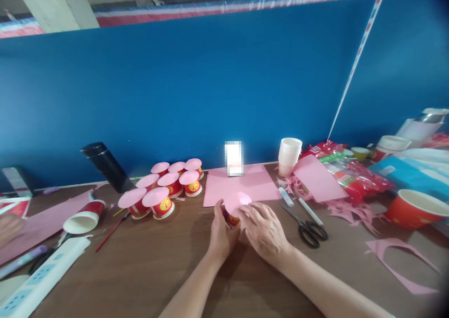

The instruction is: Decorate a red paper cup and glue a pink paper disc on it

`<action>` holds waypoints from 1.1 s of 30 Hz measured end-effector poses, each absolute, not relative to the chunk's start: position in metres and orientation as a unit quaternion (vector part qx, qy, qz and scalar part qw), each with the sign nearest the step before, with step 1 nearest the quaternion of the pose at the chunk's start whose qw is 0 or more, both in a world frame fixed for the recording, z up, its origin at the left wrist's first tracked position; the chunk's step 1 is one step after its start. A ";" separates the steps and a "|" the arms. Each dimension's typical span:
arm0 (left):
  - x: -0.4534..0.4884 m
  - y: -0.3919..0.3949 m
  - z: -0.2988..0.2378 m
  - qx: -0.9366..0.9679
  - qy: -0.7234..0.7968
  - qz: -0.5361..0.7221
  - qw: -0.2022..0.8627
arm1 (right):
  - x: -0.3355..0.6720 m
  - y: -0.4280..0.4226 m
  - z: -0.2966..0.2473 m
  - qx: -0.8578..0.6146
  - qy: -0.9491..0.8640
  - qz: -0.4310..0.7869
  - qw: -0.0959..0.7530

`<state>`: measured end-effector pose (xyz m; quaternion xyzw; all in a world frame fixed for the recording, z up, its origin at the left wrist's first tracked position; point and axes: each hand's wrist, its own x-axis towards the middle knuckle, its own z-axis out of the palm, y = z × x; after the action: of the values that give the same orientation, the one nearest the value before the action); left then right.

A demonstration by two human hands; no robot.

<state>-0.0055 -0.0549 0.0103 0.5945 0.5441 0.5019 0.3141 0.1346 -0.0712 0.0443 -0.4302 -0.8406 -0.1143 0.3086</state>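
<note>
My left hand (223,234) is wrapped round the side of a small red paper cup (233,220) in front of me. On top of that cup lies a pink paper circle (233,200). The fingers of my right hand (264,229) close on the circle's right edge and the side of the cup, covering part of both. To the left stand several red paper cups (163,205), upside down, each capped with a pink circle. Behind my hands a stack of pink paper sheets (217,187) lies flat.
Scissors (310,231), a white pen (310,211) and a glue stick (286,197) lie to my right, near pink scraps (351,213) and stacked white cups (289,154). Leftward are a black bottle (108,168), a power strip (45,273) and another person's blurred hand (10,229).
</note>
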 end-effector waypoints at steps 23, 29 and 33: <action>-0.006 -0.057 0.016 0.591 0.585 0.465 0.304 | 0.149 -0.070 0.048 -0.475 -0.810 -0.101 0.328; -0.008 -0.056 0.015 0.585 0.589 0.465 0.306 | 0.149 -0.068 0.047 -0.481 -0.810 -0.092 0.323; -0.006 -0.057 0.018 0.590 0.594 0.461 0.293 | 0.150 -0.066 0.049 -0.495 -0.805 -0.066 0.320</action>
<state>-0.0061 -0.0574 0.0179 0.5902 0.5942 0.4613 0.2929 0.1503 -0.0662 0.0487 -0.4948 -0.8052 -0.0657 0.3203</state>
